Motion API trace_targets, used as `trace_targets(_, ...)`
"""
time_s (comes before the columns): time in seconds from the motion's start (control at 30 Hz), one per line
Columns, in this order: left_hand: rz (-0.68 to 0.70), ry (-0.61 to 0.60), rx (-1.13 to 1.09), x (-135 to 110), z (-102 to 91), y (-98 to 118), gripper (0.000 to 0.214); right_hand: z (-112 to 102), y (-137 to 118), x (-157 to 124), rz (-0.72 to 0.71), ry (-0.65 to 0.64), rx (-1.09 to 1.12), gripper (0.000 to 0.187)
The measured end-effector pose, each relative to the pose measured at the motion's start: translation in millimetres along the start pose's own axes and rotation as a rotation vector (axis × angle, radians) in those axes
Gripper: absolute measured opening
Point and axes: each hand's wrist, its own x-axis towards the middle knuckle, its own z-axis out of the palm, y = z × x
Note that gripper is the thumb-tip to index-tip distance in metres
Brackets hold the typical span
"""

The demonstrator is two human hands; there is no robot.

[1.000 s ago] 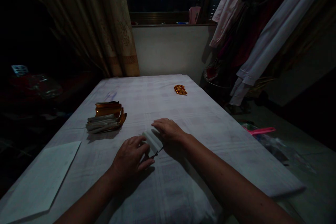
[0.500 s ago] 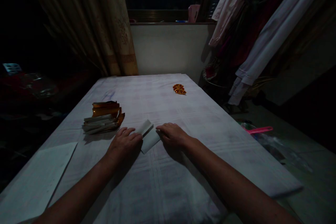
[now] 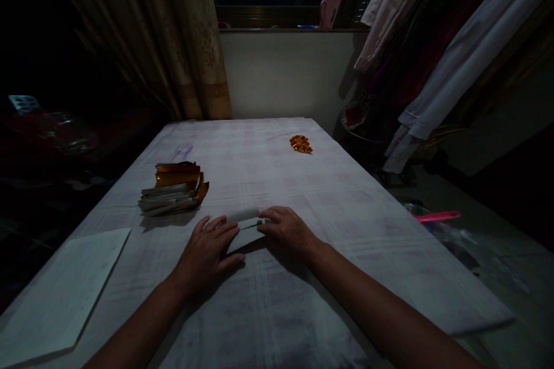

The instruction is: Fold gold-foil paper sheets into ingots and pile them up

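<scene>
A folded sheet of pale paper [image 3: 246, 237] lies on the table between my hands, two folded edges meeting along a narrow dark slit. My left hand [image 3: 212, 247] rests on its left end, fingers stretched out and thumb spread apart below. At the right end, the curled fingers and thumb of my right hand [image 3: 288, 232] pinch the paper. Beyond my left hand sits a stack of papers [image 3: 173, 196], grey on one face and shiny gold on the other. Farther off to the right is a small group of folded gold pieces [image 3: 300, 144].
A checked pale cloth [image 3: 268, 311] covers the table. A flat white sheet or board [image 3: 64, 291] lies at the near left. Past the far edge hang a curtain [image 3: 186, 40] and, to the right, clothes [image 3: 459, 63]. A pink mug [image 3: 329, 12] stands on the windowsill.
The folded paper has turned from a steep slant to nearly level. My right hand has closed on its right end, and my left thumb has spread out. The view has shifted slightly.
</scene>
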Motion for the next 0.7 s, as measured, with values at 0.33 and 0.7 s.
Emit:
trace_targets(0.33,0.064,0.108,-0.01,-8,-5.8,19,0.027,-12,-14,-5,0.035,-0.163,0.06,0.022)
trace_targets(0.7,-0.202,0.165,-0.21,6,-8.9,16,0.027,1,-16,9,0.355,-0.068,0.182,0.013)
